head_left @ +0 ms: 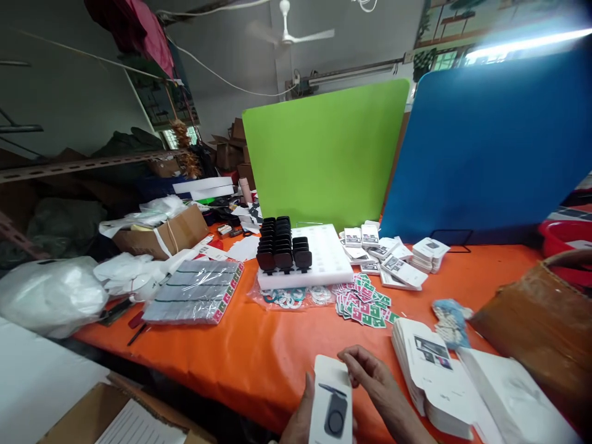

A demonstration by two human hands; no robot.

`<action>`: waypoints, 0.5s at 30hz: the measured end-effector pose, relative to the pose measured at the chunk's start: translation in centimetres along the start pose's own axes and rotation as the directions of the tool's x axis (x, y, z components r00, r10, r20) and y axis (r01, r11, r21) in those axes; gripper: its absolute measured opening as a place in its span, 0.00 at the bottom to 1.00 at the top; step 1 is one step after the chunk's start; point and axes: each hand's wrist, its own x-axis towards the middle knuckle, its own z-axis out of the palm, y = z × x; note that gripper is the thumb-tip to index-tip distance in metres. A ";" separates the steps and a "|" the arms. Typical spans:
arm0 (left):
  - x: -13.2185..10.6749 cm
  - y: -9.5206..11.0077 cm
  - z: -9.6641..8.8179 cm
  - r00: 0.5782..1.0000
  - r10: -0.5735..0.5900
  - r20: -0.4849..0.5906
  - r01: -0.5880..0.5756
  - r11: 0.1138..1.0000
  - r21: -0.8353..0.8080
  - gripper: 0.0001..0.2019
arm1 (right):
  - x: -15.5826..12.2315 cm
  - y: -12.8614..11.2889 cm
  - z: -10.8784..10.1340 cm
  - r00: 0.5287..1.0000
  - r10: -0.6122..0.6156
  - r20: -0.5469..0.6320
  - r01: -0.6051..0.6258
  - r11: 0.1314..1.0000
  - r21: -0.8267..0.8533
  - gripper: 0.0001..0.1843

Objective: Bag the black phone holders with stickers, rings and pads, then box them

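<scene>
My left hand (pixel 298 412) is wrapped round a small white cardboard box (pixel 330 394) with a dark round-faced device printed on its front. At the top right of that box, my right hand (pixel 370 376) pinches the edge of the upper flap with thumb and forefinger. To the right of my right hand lies a stack of flattened white printed boxes (pixel 439 376). Beyond the hands, black square-headed pieces (pixel 282 243) stand in rows on a white foam tray (pixel 319 271). Pink and green printed cards (pixel 365 302) lie spread beside the tray.
More small white boxes (pixel 400 265) are piled behind the cards. A plastic-wrapped pack (pixel 194 290) lies on the left of the orange table cover (pixel 259 345). A brown bag (pixel 541 320) stands at right. Green (pixel 324 160) and blue panels (pixel 481 148) rise behind.
</scene>
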 end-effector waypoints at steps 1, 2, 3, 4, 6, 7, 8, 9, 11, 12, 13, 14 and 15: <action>0.2 0.4 0.2 1.000 0.005 -0.013 -0.005 0.998 -0.062 0.43 | 0.1 0.1 -0.3 1.000 0.004 -0.020 -0.004 1.000 -0.004 0.26; 0.4 0.8 0.3 0.999 0.021 -0.039 -0.025 0.992 -0.125 0.42 | 0.1 0.1 -0.5 0.999 0.015 -0.033 -0.015 1.000 -0.002 0.26; 0.3 1.2 0.6 0.996 0.046 -0.076 -0.059 0.982 -0.178 0.40 | 0.1 0.1 -0.7 0.999 0.024 -0.044 -0.024 1.000 0.001 0.26; 0.3 1.7 0.8 0.991 0.076 -0.113 -0.099 0.972 -0.211 0.38 | 0.0 0.0 -0.8 0.998 0.030 -0.056 -0.030 1.000 0.004 0.26; 0.0 2.5 1.1 0.979 0.120 -0.168 -0.159 0.957 -0.244 0.35 | -0.3 -0.2 -0.8 0.996 0.031 -0.084 -0.030 0.999 0.012 0.26; -0.1 2.8 1.2 0.976 0.129 -0.174 -0.169 0.955 -0.245 0.35 | -0.5 -0.3 -0.7 0.995 0.030 -0.090 -0.029 0.999 0.018 0.25; -0.2 3.0 1.3 0.976 0.136 -0.169 -0.174 0.955 -0.239 0.34 | -0.7 -0.3 -0.6 0.995 0.029 -0.091 -0.028 0.999 0.023 0.25; -0.2 3.1 1.2 0.977 0.145 -0.158 -0.179 0.956 -0.232 0.34 | -0.8 -0.4 -0.4 0.996 0.029 -0.085 -0.027 0.999 0.026 0.25; -0.3 3.1 1.0 0.979 0.157 -0.128 -0.183 0.956 -0.228 0.34 | -1.0 -0.3 0.0 0.997 0.027 -0.067 -0.025 0.999 0.032 0.23; -0.3 3.0 0.8 0.981 0.160 -0.111 -0.181 0.957 -0.226 0.34 | -1.1 -0.3 0.3 0.998 0.024 -0.061 -0.021 0.999 0.037 0.23; -0.3 2.8 0.6 0.983 0.158 -0.094 -0.176 0.959 -0.223 0.35 | -1.1 -0.3 0.5 0.998 0.019 -0.061 -0.016 0.999 0.046 0.23; -0.4 2.7 0.4 0.985 0.154 -0.077 -0.167 0.962 -0.214 0.35 | -1.0 -0.4 0.7 0.998 0.013 -0.066 -0.009 0.998 0.058 0.23; -0.5 2.5 0.3 0.987 0.149 -0.060 -0.158 0.968 -0.196 0.35 | -1.0 -0.5 1.0 0.997 0.007 -0.073 -0.002 0.997 0.072 0.23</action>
